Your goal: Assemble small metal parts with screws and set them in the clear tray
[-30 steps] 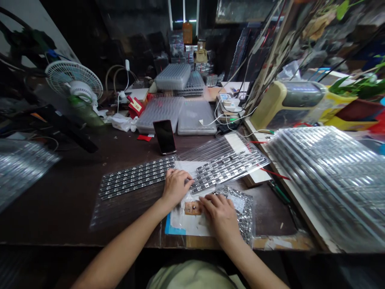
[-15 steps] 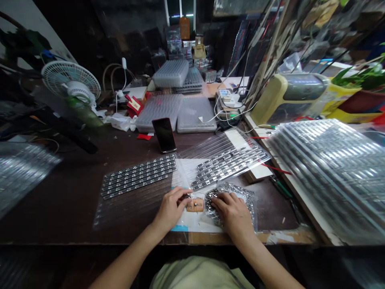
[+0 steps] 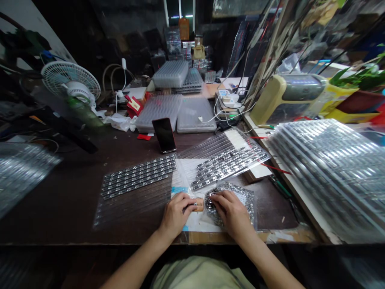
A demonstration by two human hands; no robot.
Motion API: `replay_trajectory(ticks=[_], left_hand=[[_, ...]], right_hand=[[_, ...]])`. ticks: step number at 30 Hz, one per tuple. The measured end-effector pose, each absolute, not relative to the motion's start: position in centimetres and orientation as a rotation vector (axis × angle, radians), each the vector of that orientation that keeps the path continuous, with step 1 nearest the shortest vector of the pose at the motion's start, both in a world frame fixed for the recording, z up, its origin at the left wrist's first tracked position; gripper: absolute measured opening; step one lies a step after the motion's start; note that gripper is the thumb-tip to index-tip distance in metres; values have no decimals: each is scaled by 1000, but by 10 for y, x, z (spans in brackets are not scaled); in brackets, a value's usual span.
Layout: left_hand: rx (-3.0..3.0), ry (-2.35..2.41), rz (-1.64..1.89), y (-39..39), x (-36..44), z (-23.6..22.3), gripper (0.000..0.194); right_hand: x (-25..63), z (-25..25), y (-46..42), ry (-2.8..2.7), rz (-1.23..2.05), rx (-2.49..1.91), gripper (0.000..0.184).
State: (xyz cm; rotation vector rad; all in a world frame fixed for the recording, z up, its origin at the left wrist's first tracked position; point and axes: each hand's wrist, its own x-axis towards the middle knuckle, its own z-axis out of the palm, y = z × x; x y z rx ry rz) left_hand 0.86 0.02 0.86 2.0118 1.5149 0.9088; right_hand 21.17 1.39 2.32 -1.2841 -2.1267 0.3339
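My left hand [image 3: 177, 212] is closed in a pinch over the small orange-brown block [image 3: 199, 204]. Thumb and forefinger meet at a tiny part on the block, too small to name. My right hand [image 3: 234, 212] rests on a clear plastic bag [image 3: 249, 200] full of small shiny metal parts, its fingertips bunched among the parts at the opening; what they grip is hidden. Beyond my hands, a clear ribbed tray [image 3: 222, 170] holds rows of dark and silver metal parts. Another such tray [image 3: 140, 176] lies to the left, partly filled with similar rows.
A phone [image 3: 164, 135] stands upright behind the trays. Stacked clear trays [image 3: 331, 172] fill the right side beside a green-handled tool [image 3: 281, 187]. At the back are closed trays [image 3: 197, 114], a power strip [image 3: 230, 100] with cables and a fan [image 3: 71, 82].
My left hand has moved right, onto the block, and its fingertips now cover the small part there. My right hand stays at the bag, its fingers shifted slightly.
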Motion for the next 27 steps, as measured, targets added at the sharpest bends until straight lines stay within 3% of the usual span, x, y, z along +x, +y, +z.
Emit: replay_trajectory(ticks=[5, 12, 16, 23, 27], left_hand=[[2005, 1507, 907, 1, 9, 9, 13], [1688, 1517, 1252, 4, 0, 6, 10], [1681, 1484, 1238, 5, 0, 5, 11], [1720, 1509, 1147, 6, 2, 8, 12], [1836, 1486, 1050, 7, 12, 14, 10]], right_hand=[[202, 22, 17, -2152, 353, -1301, 15], [172, 17, 18, -2209, 380, -1350, 5], [165, 18, 16, -2247, 349, -1374, 9], [193, 21, 13, -2320, -3, -1493, 16], [208, 19, 10, -2363, -96, -1522, 8]])
